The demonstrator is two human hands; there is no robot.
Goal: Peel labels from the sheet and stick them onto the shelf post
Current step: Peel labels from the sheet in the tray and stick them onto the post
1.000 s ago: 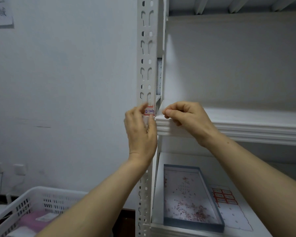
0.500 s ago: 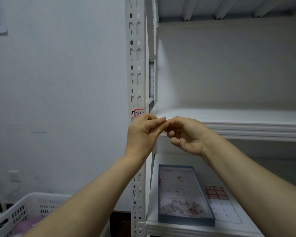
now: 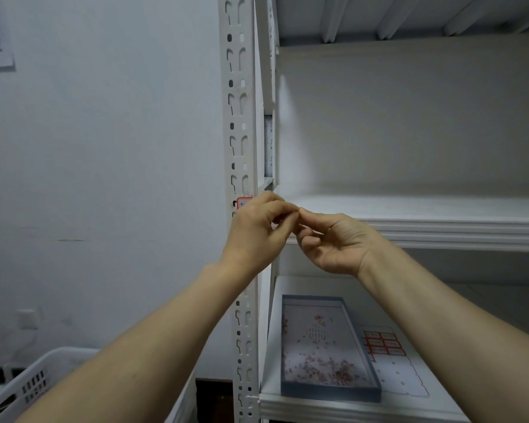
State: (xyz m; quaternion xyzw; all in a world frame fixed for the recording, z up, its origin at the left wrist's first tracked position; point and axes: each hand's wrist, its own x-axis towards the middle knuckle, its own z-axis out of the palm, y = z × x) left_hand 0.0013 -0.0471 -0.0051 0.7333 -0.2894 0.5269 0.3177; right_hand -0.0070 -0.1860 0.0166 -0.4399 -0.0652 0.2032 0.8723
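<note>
A red-bordered label [image 3: 243, 202] is stuck on the white perforated shelf post [image 3: 238, 117], and my left hand partly covers it. My left hand [image 3: 257, 230] hovers just in front of the post with its fingers curled. My right hand [image 3: 330, 242] is beside it, palm toward me and fingers curled. The fingertips of the two hands meet at about shelf height, and I see nothing between them. The label sheet [image 3: 388, 352], with red-bordered labels at its top, lies on the lower shelf.
A blue-rimmed shallow tray [image 3: 330, 389] with small reddish scraps sits on the lower shelf [image 3: 348, 409], left of the sheet. A white shelf board [image 3: 440, 224] runs to the right behind my hands. A white slotted basket [image 3: 31, 386] stands at the lower left by the wall.
Both hands have come off the post and shelf edge, leaving the label stuck there. They dropped slightly and met fingertip to fingertip. My left fingers have curled in more.
</note>
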